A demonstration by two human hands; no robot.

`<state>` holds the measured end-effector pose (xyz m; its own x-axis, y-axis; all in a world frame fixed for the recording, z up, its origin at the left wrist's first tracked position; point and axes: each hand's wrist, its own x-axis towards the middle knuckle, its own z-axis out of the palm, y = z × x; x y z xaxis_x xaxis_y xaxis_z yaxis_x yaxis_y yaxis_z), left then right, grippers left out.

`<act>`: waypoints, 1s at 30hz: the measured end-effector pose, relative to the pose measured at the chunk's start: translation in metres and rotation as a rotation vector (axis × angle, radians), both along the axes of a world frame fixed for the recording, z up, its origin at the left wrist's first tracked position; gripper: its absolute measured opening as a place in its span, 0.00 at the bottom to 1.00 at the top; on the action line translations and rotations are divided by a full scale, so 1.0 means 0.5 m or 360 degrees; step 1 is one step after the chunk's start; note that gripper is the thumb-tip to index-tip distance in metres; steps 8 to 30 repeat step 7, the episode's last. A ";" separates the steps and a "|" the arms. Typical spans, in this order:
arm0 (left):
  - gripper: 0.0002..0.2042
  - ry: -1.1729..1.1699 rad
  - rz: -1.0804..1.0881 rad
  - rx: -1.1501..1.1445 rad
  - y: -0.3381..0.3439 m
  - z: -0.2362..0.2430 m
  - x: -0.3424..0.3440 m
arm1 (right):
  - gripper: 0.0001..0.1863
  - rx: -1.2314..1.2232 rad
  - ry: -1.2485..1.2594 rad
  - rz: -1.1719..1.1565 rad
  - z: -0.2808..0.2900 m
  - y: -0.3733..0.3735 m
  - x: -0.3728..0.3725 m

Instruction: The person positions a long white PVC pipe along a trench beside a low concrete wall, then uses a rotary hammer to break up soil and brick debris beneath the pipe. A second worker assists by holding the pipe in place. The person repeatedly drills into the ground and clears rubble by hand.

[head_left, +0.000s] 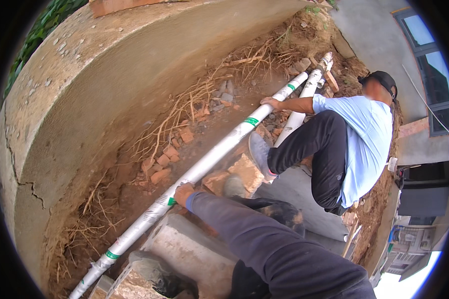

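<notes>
A long white plastic pipe (212, 157) with green printed bands slants across the trench, from the lower left up toward the upper right. My right hand (184, 193) is closed around it below its middle, beside a green band; the dark sleeve reaches in from the lower right. No left hand of mine can be made out. Farther up, a co-worker's hand (272, 102) rests on the same pipe near its upper end. That person, in a light blue shirt (366, 137) and black cap, crouches to the right.
A second white pipe (297, 117) lies beside the co-worker's arm. A cracked, curved concrete wall (70, 129) bounds the left. Roots (184, 107) and broken bricks (159, 175) litter the soil. Concrete blocks (192, 246) lie under and around my muddy shoe (157, 271).
</notes>
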<state>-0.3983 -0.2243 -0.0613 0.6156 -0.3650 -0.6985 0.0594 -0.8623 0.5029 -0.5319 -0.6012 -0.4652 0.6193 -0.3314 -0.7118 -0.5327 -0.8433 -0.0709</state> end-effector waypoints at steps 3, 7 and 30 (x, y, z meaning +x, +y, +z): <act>0.13 -0.0024 -0.0125 -0.0009 0.011 -0.010 0.008 | 0.14 0.0077 -0.0018 -0.0015 -0.013 0.004 0.008; 0.12 -0.0011 -0.0145 -0.0044 0.037 -0.035 0.019 | 0.14 -0.0005 0.0013 -0.0033 -0.008 0.016 0.013; 0.12 -0.0011 -0.0145 -0.0044 0.037 -0.035 0.019 | 0.14 -0.0005 0.0013 -0.0033 -0.008 0.016 0.013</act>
